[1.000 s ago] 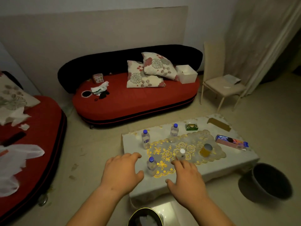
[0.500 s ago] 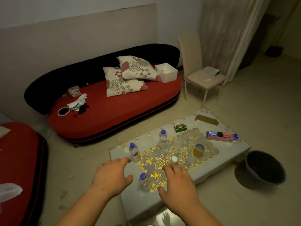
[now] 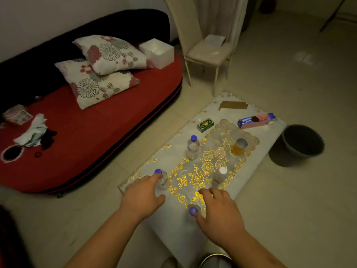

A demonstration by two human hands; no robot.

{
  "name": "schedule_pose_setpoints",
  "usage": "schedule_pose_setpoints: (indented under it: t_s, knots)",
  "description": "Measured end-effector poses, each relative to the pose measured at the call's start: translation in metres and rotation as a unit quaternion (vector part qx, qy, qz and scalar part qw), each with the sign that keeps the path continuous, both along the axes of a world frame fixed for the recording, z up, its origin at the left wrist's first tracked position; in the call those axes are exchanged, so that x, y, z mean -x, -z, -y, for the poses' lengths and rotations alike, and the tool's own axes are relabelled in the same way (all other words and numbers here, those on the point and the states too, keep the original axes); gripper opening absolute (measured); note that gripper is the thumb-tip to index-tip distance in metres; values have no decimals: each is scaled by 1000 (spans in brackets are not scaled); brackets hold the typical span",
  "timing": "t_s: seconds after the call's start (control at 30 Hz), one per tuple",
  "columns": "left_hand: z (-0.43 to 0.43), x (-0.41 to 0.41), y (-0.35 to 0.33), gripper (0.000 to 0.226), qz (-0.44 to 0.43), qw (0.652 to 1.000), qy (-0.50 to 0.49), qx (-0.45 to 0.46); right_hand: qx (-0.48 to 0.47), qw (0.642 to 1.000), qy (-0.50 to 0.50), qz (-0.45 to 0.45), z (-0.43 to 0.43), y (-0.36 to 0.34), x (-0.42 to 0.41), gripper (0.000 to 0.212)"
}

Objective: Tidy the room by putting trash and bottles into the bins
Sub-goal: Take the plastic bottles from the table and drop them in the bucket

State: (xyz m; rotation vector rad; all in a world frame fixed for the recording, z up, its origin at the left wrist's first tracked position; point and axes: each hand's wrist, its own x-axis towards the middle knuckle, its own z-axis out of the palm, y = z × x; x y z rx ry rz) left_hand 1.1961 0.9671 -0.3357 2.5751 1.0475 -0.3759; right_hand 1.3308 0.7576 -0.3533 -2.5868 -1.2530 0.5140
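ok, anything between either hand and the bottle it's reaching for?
Nothing visible. Left hand is at the left-edge bottle, right hand at the nearest bottle; no other object sits between either pair.

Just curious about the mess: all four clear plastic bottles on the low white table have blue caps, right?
Not all: the head view shows three clear plastic bottles with blue caps, while the fourth bottle on the low white table has a white cap.

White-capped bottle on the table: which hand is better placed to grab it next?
Probably the right hand. Its fingers lie just short of the white-capped bottle, while the left hand is farther off, at a blue-capped bottle.
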Motion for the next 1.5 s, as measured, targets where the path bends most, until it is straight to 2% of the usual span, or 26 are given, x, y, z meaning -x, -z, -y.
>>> schedule_pose_setpoints:
  t_s: [0.13,0.4,0.57,0.73,0.83,1.0,1.07,1.17,1.2,1.27,1.33,1.5]
  knots:
    - [-39,-5,48,66,9,999,13,28,19,999,33,-18,-26,46,10,58]
    - [-84,-33,154,73,92,991,2,94,67,994,61,-55,-50,149,18,69]
    - [-91,-42,199,67,106,988,-2,114,47,986,108,-121,-49,189,20,70]
    - [-92,-42,220,53,124,989,-6,84,29,975,153,-161,-50,210,29,62]
    - [-93,-41,221,54,118,991,-11,69,36,975,146,-166,-50,211,30,54]
    - [-88,-41,204,43,130,988,-35,71,39,976,136,-167,-48,191,19,44]
    - [-87,-44,195,59,102,992,-24,73,34,977,137,-159,-47,180,11,42]
    - [-77,-56,189,99,28,992,32,122,37,977,135,-160,-49,173,1,43]
    - [-70,-60,192,102,6,990,64,125,35,977,134,-159,-51,174,-1,42]
    - [-59,-69,206,82,15,992,91,91,28,979,133,-155,-55,178,-4,37]
    - [-60,-77,222,56,74,993,72,53,19,979,137,-152,-57,187,-4,33]
    - [-72,-79,231,41,124,991,51,31,4,978,136,-155,-52,200,-6,41]
